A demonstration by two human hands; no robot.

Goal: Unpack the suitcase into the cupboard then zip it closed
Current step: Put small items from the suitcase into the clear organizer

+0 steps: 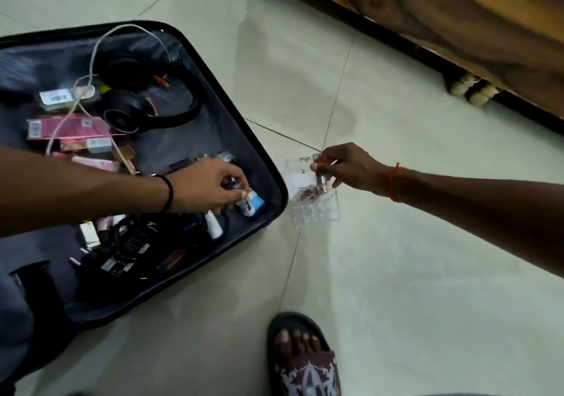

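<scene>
A black suitcase (262, 151) lies open on the floor at the left. Inside are black headphones (146, 102), pink boxes (67, 128), a white cable (100, 47) and several small cosmetic tubes. My left hand (204, 188) reaches into the lower right corner of the suitcase and pinches a small white and blue bottle (251, 206). My right hand (345, 166) holds a small silver tube (320, 181) upright over a clear plastic organiser (317, 209) that stands on the floor just right of the suitcase.
A wooden cupboard (457, 29) on pale turned feet (470, 88) runs along the top right. My foot in a dark patterned sandal (305, 362) stands at the bottom centre. The floor is pale tile.
</scene>
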